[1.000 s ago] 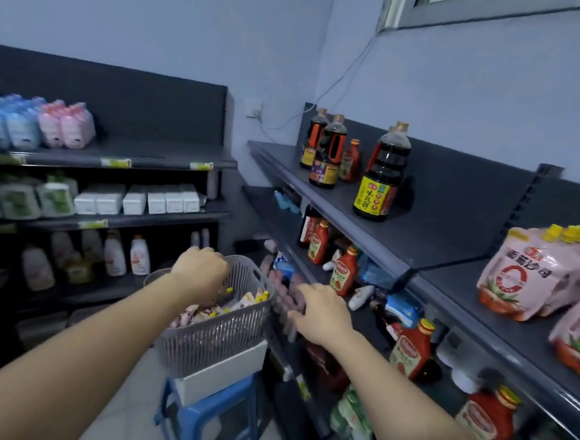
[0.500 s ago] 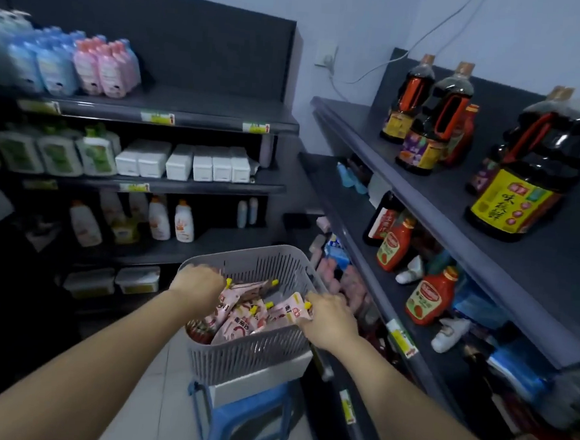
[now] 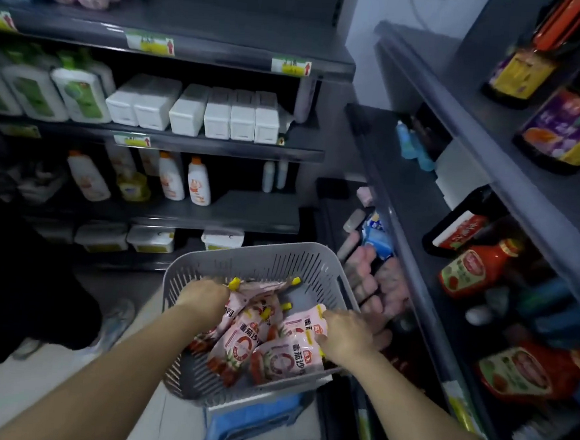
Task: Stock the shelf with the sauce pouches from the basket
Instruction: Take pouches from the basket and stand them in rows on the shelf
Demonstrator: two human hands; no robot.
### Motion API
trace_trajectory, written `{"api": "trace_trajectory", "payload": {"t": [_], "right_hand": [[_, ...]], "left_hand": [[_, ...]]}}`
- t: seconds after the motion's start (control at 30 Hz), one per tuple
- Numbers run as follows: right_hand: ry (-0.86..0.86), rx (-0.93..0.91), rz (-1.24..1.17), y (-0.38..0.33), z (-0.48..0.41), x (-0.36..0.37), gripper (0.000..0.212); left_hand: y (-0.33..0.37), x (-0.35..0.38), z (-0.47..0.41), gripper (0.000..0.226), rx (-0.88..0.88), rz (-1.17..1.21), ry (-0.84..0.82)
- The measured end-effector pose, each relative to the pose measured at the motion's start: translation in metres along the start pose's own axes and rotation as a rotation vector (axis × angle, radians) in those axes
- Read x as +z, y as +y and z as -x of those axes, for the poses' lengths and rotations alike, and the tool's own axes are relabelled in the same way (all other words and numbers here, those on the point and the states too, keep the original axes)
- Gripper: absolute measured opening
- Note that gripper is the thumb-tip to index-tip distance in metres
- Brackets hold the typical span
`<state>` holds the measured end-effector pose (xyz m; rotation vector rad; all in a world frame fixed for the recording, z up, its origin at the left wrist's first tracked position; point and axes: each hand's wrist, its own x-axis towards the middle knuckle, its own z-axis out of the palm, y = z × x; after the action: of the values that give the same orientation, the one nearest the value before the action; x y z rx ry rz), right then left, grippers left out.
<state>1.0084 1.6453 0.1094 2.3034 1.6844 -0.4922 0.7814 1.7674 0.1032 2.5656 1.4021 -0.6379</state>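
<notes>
Both hands are down inside the grey slotted basket (image 3: pixel 261 262), which sits on a blue stool (image 3: pixel 254 420) beside the dark shelf (image 3: pixel 414 235) on the right. The sauce pouches (image 3: pixel 249 337) lie in a loose pile on the basket floor, pink with red and white print and yellow caps, overlapping one another at different tilts.

The left hand (image 3: pixel 204 299) rests on the left side of the pile, knuckles up, with its fingers curled down over the top edge of a pouch close to a yellow cap (image 3: pixel 233 283). The fingertips are hidden under the hand, so its grip looks closed around that pouch, though how firmly cannot be told.

The right hand (image 3: pixel 346 333) is at the right side of the basket, next to the wall nearest the shelf. Its fingers fold over the upper right corner of the front pouch (image 3: pixel 289 353), the thumb side pressed to the pouch's face, so the grip is clamped on that corner. That pouch lies flat on the others and touches the basket's front wall.

On the right-hand shelf's lower level stand red ketchup bottles (image 3: pixel 470 270), and dark soy sauce bottles (image 3: pixel 569 133) stand on the level above. White bottles and boxes fill the shelving (image 3: pixel 218 146) at the back.
</notes>
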Motion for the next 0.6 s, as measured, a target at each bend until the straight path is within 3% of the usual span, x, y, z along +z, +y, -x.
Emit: {"api": "trace_trajectory", "payload": {"t": [0.23,0.5,0.6], "right_hand": [[-0.116,0.027,0.168,0.009,-0.045,0.035,0.038],[-0.197,0.14,0.323,-0.002,-0.068,0.049,0.04],[-0.2,0.141,0.313,0.0,-0.067,0.054,0.035]], "left_hand": [[-0.009,0.046,-0.065,0.065,-0.047,0.076,-0.07],[-0.015,0.062,-0.086,0.039,-0.029,0.052,-0.082],[-0.02,0.063,-0.086,0.037,-0.039,0.263,-0.166]]}}
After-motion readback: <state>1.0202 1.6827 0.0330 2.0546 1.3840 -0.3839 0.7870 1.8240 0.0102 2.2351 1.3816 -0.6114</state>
